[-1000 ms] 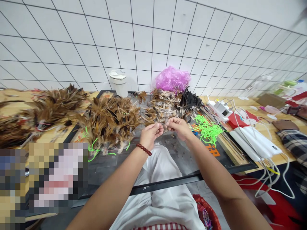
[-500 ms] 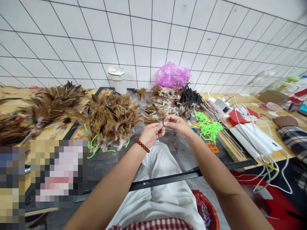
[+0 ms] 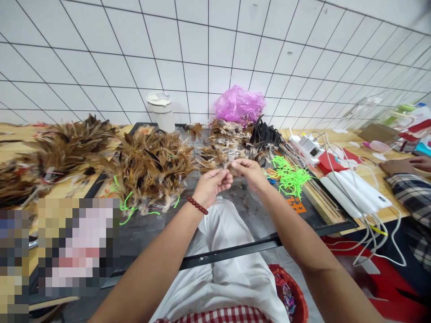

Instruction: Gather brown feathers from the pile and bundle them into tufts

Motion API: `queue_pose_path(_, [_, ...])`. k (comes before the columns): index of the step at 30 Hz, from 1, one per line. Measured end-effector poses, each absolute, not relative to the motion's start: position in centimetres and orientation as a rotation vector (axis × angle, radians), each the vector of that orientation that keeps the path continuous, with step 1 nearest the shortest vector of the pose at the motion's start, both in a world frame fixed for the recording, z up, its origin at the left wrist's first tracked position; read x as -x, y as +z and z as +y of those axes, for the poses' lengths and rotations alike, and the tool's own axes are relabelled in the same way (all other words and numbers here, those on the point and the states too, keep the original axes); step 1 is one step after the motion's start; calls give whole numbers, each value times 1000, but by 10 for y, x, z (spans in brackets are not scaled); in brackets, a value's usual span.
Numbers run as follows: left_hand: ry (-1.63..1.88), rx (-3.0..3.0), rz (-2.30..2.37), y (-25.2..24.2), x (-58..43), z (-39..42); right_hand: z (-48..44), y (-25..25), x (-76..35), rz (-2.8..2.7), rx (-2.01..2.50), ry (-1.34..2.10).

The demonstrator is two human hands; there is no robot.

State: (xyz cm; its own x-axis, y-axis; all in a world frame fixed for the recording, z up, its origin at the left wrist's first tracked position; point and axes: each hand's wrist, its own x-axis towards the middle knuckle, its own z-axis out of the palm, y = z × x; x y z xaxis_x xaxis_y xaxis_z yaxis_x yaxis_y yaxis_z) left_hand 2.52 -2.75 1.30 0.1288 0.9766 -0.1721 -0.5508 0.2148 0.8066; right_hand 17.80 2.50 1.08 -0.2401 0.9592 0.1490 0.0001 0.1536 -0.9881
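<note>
Over the front of the dark table mat, my left hand (image 3: 214, 185) has its thumb and fingertips pinched together; a string of dark red beads circles its wrist. Close beside it, my right hand (image 3: 249, 174) is also pinched, its fingertips just off the left ones. Whatever lies in either pinch is too small to make out. Just beyond my fingers are rows of feather bundles (image 3: 224, 146) with pale quill ends, and black feathers (image 3: 264, 137) to their right. A big pile of brown feathers (image 3: 155, 163) spreads to my left. Bright green cords (image 3: 291, 177) lie tangled at right.
A white lidded cup (image 3: 161, 112) and a pink plastic bag (image 3: 239, 104) stand by the tiled wall. At right are a white power strip (image 3: 358, 193), cables and a co-worker's hand (image 3: 399, 166). More feathers (image 3: 72, 146) lie far left; a red basket (image 3: 298, 294) is below.
My fingertips, touching before, have come slightly apart, the right hand lifting a little. The view has shifted slightly, and a co-worker's hands show more at the right edge.
</note>
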Motion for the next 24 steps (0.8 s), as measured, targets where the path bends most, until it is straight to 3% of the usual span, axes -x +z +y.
queue_pose_path(6, [1570, -471, 839, 14, -17, -18, 40, -6, -187, -1843, 1178, 538])
queue_pose_path(14, [1617, -502, 866, 8, -21, -18, 44, -18, -171, -2234, 1209, 156])
queue_pose_path(18, [1607, -549, 872, 8, -22, -19, 41, -15, -173, -2097, 1217, 231])
queue_pose_path(24, [1567, -566, 877, 9, -24, -19, 36, -5, -178, -1640, 1177, 907])
